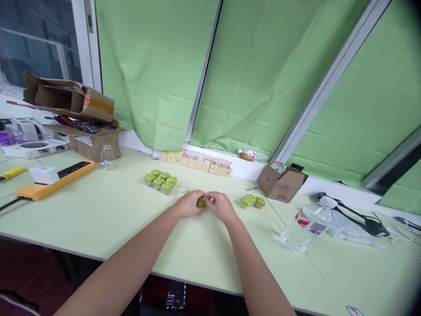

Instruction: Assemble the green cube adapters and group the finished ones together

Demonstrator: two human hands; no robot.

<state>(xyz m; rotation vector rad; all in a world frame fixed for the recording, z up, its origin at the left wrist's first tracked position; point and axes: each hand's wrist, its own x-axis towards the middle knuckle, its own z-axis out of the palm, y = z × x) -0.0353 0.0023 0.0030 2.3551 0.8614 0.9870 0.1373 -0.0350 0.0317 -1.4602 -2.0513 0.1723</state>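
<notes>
We see a pale green table across most of the view, its surface running back to a far edge under green blinds. Two open brown cartons sit one on the other at the far edge, left part. A big clear bottle is on the right part, between near and far edges. A single brown carton stands at the far edge, right of middle. We have an orange power strip on the left part, white adapter on it. A row of small cream boxes lines the far edge, about mid-length. Both hands are over the middle of the surface: the left hand curls around a green-lidded cup; the right hand is narrow, fingers drawn together at the cup's top, and we can't tell if they pinch it or only touch. Toward the far edge, left of the hands, we count six matching cups close together; a smaller cluster of cups is right of the hands, near the single carton. Smallest: the held cup, mid-surface, partly hidden by fingers.
</notes>
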